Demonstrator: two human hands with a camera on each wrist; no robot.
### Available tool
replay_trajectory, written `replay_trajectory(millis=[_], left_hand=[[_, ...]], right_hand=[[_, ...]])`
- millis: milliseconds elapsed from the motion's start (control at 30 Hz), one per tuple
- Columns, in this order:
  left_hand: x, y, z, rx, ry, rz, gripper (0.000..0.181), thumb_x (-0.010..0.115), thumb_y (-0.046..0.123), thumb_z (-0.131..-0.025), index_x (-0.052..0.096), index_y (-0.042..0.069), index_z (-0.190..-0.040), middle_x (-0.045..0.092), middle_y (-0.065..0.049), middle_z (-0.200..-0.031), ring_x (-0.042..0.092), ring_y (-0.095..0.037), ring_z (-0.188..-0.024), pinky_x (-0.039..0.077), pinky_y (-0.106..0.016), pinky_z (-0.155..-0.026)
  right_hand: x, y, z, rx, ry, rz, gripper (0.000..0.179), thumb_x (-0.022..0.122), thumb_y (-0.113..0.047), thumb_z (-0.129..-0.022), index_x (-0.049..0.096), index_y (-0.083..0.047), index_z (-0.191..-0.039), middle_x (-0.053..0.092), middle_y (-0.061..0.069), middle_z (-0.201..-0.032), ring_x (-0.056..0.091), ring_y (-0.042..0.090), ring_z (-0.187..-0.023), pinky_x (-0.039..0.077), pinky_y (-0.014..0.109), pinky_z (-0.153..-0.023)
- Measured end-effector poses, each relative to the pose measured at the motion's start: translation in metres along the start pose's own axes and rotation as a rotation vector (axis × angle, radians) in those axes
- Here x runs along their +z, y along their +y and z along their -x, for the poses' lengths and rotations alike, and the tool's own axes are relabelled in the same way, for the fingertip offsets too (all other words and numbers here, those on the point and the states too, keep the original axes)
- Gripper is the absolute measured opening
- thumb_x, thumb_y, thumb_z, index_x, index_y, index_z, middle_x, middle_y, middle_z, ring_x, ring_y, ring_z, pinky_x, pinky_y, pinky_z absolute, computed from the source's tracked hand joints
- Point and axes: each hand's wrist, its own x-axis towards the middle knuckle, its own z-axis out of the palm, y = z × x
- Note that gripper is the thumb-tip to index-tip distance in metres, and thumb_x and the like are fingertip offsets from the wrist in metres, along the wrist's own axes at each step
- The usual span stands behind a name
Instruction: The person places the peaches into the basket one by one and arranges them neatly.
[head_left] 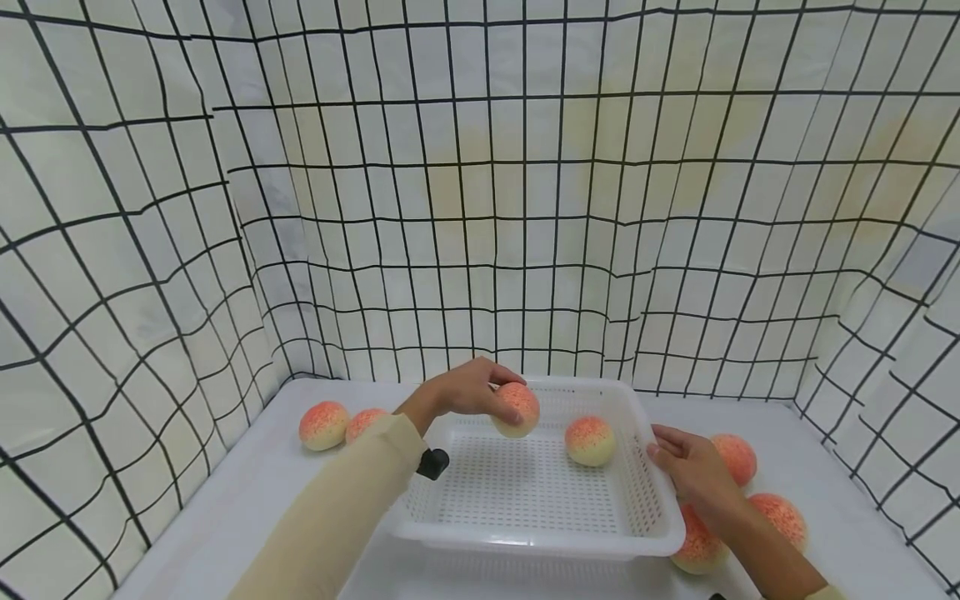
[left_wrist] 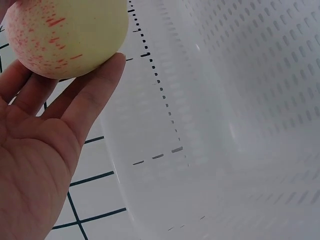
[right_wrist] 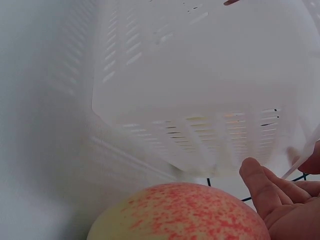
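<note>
My left hand (head_left: pixel 472 390) grips a red-and-yellow peach (head_left: pixel 516 410) above the back left part of a white perforated plastic basket (head_left: pixel 540 543). In the left wrist view, the fingers curl under the pale side of that peach (left_wrist: pixel 75 35). A second peach (head_left: pixel 589 441) lies inside the basket on the right. My right hand (head_left: pixel 693 467) pinches the basket's right rim, thumb on top; in the right wrist view its fingers (right_wrist: pixel 260 185) lie below the rim. Whether the basket rests flat on the table is hard to tell.
Two peaches lie left of the basket, one (head_left: pixel 324 426) in full view and one (head_left: pixel 365 422) partly behind the left arm. Several more, such as one peach (head_left: pixel 780 521), lie around the right forearm. Black wire mesh (head_left: pixel 525 225) walls in the white table (head_left: pixel 225 508).
</note>
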Motion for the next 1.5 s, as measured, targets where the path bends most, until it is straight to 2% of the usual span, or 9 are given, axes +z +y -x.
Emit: replay_trajectory(millis=[233, 733, 900, 1233, 1500], left_hand=[[0.003, 0.002, -0.006, 0.005, -0.002, -0.013, 0.058, 0.087, 0.031, -0.081, 0.070, 0.021, -0.136, 0.074, 0.008, -0.119, 0.062, -0.013, -0.112, 0.053, -0.036, -0.097], [0.020, -0.001, -0.019, -0.020, -0.008, 0.081, 0.050, 0.088, 0.030, -0.081, 0.074, 0.021, -0.128, 0.074, 0.007, -0.113, 0.064, -0.015, -0.103, 0.055, -0.033, -0.088], [0.027, -0.004, -0.023, -0.011, -0.015, 0.122, 0.044, 0.087, 0.029, -0.081, 0.076, 0.020, -0.123, 0.075, 0.005, -0.112, 0.067, -0.015, -0.098, 0.057, -0.033, -0.084], [0.035, -0.006, -0.029, -0.035, 0.001, 0.135, 0.043, 0.087, 0.030, -0.083, 0.075, 0.019, -0.122, 0.073, 0.004, -0.113, 0.066, -0.015, -0.099, 0.058, -0.034, -0.084], [0.041, -0.006, -0.032, -0.054, -0.017, 0.141, 0.045, 0.088, 0.028, -0.082, 0.073, 0.013, -0.121, 0.071, -0.004, -0.116, 0.066, -0.017, -0.098, 0.060, -0.034, -0.082]], right_hand=[[-0.002, -0.003, 0.000, 0.001, 0.001, 0.029, 0.062, 0.057, -0.025, -0.108, 0.034, 0.000, -0.160, 0.048, 0.025, -0.157, 0.073, 0.025, -0.113, 0.063, 0.043, -0.090], [-0.002, -0.001, -0.001, 0.010, 0.015, 0.043, 0.062, 0.058, -0.025, -0.108, 0.035, -0.002, -0.160, 0.049, 0.025, -0.157, 0.074, 0.027, -0.111, 0.063, 0.044, -0.089], [-0.001, -0.001, 0.000, 0.018, 0.014, 0.035, 0.061, 0.057, -0.024, -0.108, 0.035, -0.002, -0.160, 0.049, 0.025, -0.156, 0.074, 0.026, -0.111, 0.063, 0.044, -0.089], [0.001, 0.000, 0.002, 0.008, 0.020, 0.015, 0.062, 0.059, -0.026, -0.107, 0.035, -0.003, -0.160, 0.050, 0.023, -0.156, 0.075, 0.028, -0.112, 0.063, 0.045, -0.090], [0.001, 0.001, 0.001, 0.010, 0.018, 0.012, 0.060, 0.058, -0.024, -0.108, 0.036, -0.002, -0.160, 0.050, 0.025, -0.155, 0.075, 0.027, -0.111, 0.063, 0.044, -0.088]])
